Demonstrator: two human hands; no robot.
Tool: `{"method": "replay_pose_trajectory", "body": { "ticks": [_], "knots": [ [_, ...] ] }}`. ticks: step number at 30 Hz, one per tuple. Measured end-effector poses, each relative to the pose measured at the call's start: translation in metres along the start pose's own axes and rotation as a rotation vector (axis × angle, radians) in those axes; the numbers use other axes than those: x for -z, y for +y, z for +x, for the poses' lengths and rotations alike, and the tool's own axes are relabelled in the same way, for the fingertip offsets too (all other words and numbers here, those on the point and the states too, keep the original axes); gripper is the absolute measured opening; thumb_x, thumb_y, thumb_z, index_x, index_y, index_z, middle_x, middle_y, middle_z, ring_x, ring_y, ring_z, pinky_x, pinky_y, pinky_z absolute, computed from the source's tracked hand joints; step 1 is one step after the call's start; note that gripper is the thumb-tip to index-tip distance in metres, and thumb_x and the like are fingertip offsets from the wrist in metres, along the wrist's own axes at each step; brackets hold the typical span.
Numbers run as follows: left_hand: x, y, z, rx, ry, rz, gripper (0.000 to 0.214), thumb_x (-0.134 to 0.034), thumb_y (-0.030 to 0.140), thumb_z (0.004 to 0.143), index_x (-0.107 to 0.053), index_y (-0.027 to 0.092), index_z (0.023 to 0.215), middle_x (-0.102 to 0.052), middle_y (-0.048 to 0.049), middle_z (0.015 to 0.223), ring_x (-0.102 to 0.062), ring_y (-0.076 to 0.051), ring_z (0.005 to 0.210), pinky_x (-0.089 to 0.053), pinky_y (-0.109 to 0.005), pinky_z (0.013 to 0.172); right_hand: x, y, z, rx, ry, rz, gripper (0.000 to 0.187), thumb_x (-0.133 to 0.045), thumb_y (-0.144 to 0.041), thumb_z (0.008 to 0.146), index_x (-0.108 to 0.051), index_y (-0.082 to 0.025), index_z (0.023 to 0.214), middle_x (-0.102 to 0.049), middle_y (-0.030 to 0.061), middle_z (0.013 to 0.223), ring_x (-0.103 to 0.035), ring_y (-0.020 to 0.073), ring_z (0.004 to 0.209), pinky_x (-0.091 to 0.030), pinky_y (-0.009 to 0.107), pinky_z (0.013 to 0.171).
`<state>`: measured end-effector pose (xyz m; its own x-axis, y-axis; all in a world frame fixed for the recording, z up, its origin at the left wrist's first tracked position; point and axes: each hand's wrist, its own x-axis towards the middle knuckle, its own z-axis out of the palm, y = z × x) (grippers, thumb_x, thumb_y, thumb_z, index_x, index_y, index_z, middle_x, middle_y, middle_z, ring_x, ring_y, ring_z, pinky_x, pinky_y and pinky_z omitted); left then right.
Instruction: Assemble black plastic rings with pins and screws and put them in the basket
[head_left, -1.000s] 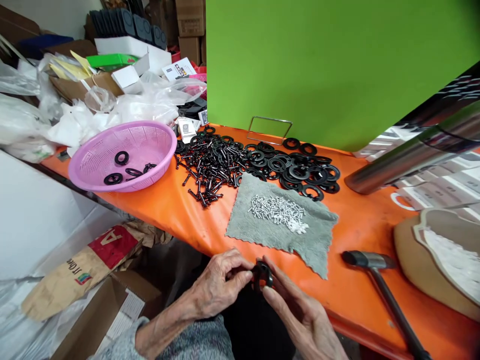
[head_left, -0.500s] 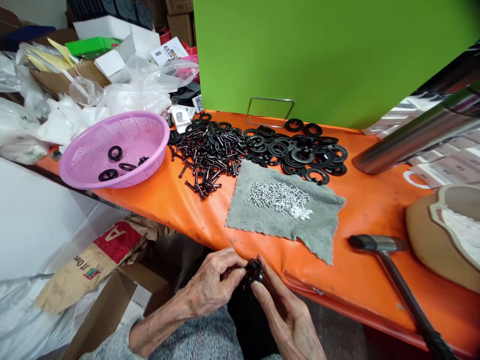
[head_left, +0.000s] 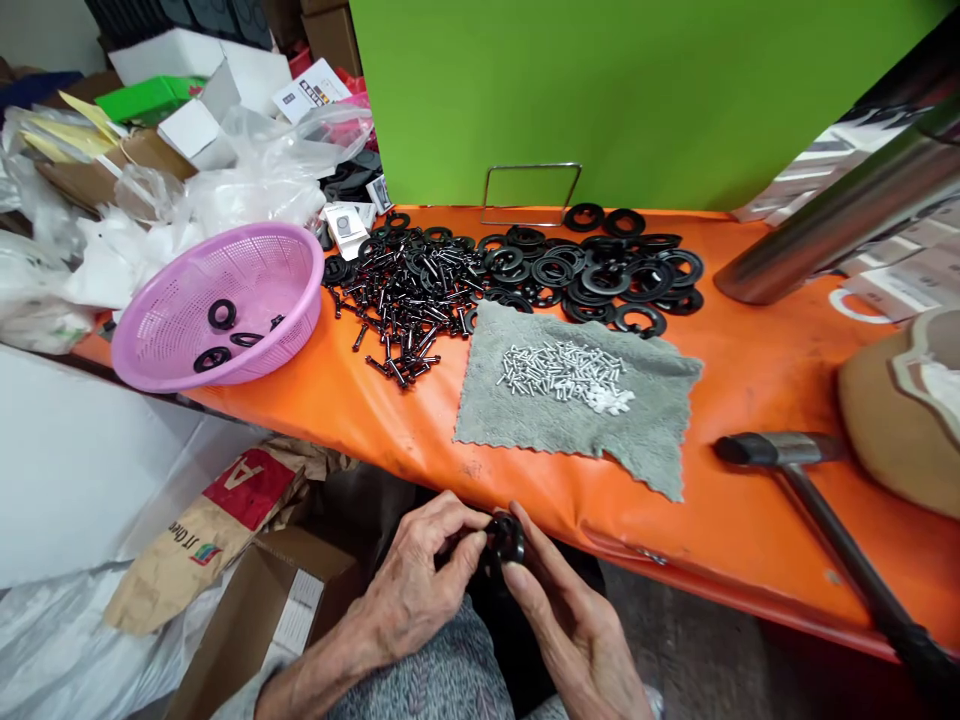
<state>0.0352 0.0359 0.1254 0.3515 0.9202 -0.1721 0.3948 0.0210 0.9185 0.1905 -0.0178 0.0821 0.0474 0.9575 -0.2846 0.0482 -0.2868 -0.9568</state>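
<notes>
Low in the view, between both hands, is a small black ring-shaped part (head_left: 508, 538), tilted and partly covered by fingers. My left hand (head_left: 424, 560) pinches its left side between thumb and forefinger. My right hand (head_left: 566, 610) grips the right side with thumb and fingers. Beyond them on the orange tabletop, a grey-green cloth (head_left: 495, 420) bears a heap of small silver pins (head_left: 559, 370) with some white bits (head_left: 609, 398). Behind lie a pile of dark pin-like parts (head_left: 412, 290) and a pile of black rings (head_left: 600, 275).
A pink plastic basket (head_left: 161, 300) with several black rings stands at left. At right lie a hammer (head_left: 799, 450) and a tan container (head_left: 892, 420), near a slanting metal tube (head_left: 795, 245). A green panel (head_left: 615, 100) rises behind, with a wire frame (head_left: 531, 195) before it.
The camera view has shifted slightly, so the bench sits a little higher in the picture. Both hands keep hold of the black ring-shaped part, with little visible change in grip.
</notes>
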Motion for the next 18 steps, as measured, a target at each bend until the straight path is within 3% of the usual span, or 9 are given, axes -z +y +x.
{"method": "replay_pose_trajectory", "body": {
  "ticks": [5, 9, 13, 18],
  "knots": [
    [-0.001, -0.002, -0.01, 0.119, 0.036, -0.045, 0.022, -0.05, 0.028, 0.093, -0.069, 0.02, 0.1, -0.057, -0.0007, 0.079, -0.048, -0.009, 0.059, -0.039, -0.02, 0.054, -0.006, -0.002, -0.004, -0.078, -0.04, 0.231, 0.049, -0.061, -0.039, 0.088, -0.05, -0.029, 0.134, -0.051, 0.005, 0.14, -0.045, 0.0235, 0.128, -0.046, 0.036, 0.1],
    [0.0, 0.003, -0.012, 0.151, 0.039, -0.028, 0.023, -0.05, 0.029, 0.092, -0.069, 0.018, 0.099, -0.061, -0.0033, 0.084, -0.055, -0.011, 0.068, -0.044, -0.021, 0.059, -0.01, -0.004, -0.006, -0.071, -0.07, 0.305, 0.045, -0.064, -0.038, 0.085, -0.056, -0.029, 0.129, -0.06, 0.0071, 0.13, -0.049, 0.0263, 0.125, -0.052, 0.037, 0.094],
    [0.002, 0.006, -0.014, 0.154, 0.01, -0.022, 0.025, -0.049, 0.031, 0.093, -0.069, 0.018, 0.098, -0.059, -0.0039, 0.085, -0.055, -0.013, 0.072, -0.044, -0.021, 0.06, -0.005, -0.008, -0.006, 0.01, -0.059, 0.163, 0.047, -0.062, -0.042, 0.085, -0.056, -0.026, 0.13, -0.063, 0.0075, 0.126, -0.059, 0.025, 0.115, -0.053, 0.038, 0.092],
    [0.006, 0.003, -0.018, 0.085, -0.08, 0.044, 0.024, -0.048, 0.029, 0.094, -0.07, 0.019, 0.096, -0.053, -0.001, 0.077, -0.049, -0.011, 0.068, -0.038, -0.022, 0.06, 0.019, -0.021, -0.004, 0.063, -0.191, -0.059, 0.047, -0.062, -0.046, 0.083, -0.059, -0.025, 0.125, -0.058, 0.0071, 0.13, -0.055, 0.0255, 0.12, -0.046, 0.043, 0.099]
  ]
}}
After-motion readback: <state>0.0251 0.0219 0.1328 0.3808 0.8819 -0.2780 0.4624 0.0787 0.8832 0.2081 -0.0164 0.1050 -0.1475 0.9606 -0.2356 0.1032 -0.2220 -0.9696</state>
